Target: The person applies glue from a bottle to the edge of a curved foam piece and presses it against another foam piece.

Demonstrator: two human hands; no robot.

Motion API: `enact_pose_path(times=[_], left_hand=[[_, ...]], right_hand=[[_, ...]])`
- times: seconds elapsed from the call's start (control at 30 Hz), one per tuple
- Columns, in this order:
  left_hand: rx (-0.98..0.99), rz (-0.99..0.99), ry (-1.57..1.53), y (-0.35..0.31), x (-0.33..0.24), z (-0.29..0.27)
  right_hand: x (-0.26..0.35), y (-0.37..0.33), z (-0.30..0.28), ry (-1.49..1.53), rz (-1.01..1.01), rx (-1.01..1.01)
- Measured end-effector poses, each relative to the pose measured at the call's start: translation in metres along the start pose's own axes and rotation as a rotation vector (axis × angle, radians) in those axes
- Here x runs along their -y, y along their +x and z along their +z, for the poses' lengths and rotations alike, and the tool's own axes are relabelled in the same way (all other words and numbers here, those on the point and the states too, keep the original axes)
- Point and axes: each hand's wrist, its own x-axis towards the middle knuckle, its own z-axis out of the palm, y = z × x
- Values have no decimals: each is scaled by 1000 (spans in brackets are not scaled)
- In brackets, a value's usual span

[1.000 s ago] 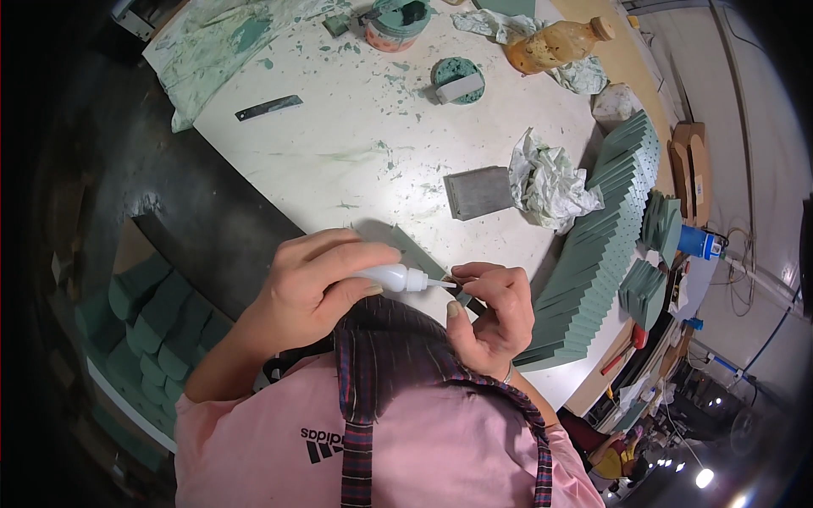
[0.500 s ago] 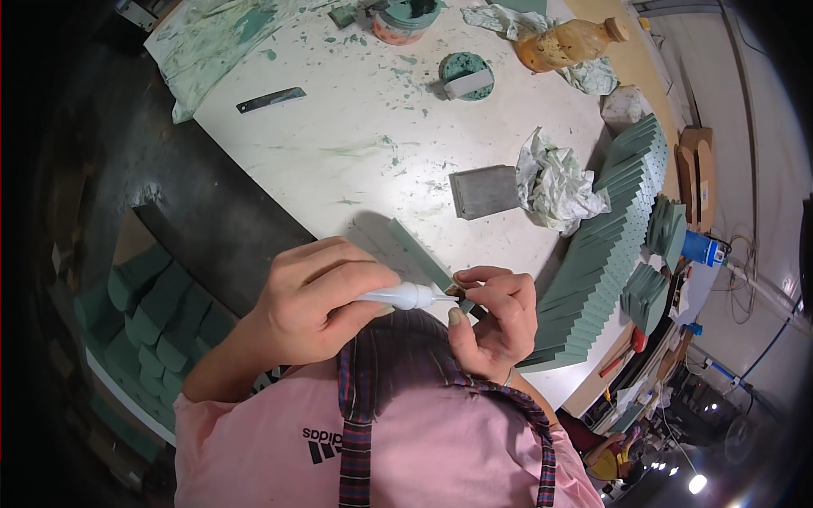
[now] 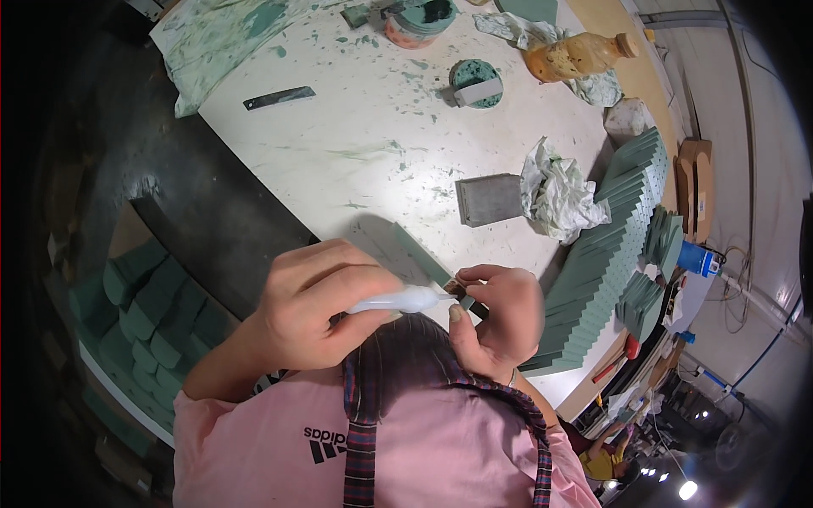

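Observation:
My left hand (image 3: 318,305) is closed round a small white squeeze bottle (image 3: 411,299) with a thin nozzle, which points right. The nozzle tip meets the near end of a narrow green strip (image 3: 421,254), beside a brown spot and a dark part. My right hand (image 3: 500,326) pinches that end of the strip between thumb and fingers. The strip slants away up and left, seen mostly edge-on. Fingers hide part of its near end.
On the white table (image 3: 339,169) are a grey block (image 3: 489,201), crumpled paper (image 3: 561,195), a green paste tub (image 3: 477,83), a blade (image 3: 279,98) and an amber bottle (image 3: 580,57). A long row of green panels (image 3: 593,262) lies right. More green pieces (image 3: 161,313) sit lower left.
The view has shifted slightly, so the table things sit a little lower and to the right. Both hands keep nearly the same pose, the nozzle still at the strip's end.

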Motion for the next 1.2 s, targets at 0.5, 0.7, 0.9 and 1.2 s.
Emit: enact_pose_path(times=[0.5, 0.7, 0.9, 1.2], left_hand=[[-45, 107, -15, 4, -3, 7], [-55, 84, -34, 5, -6, 10], [-44, 158, 42, 2, -4, 8], [-50, 188, 44, 5, -3, 9]], right_hand=[[-3, -4, 5, 23, -30, -34], [-4, -5, 4, 25, 1, -65], [-4, -6, 7, 44, -4, -79], [-4, -6, 6, 54, -1, -74]])
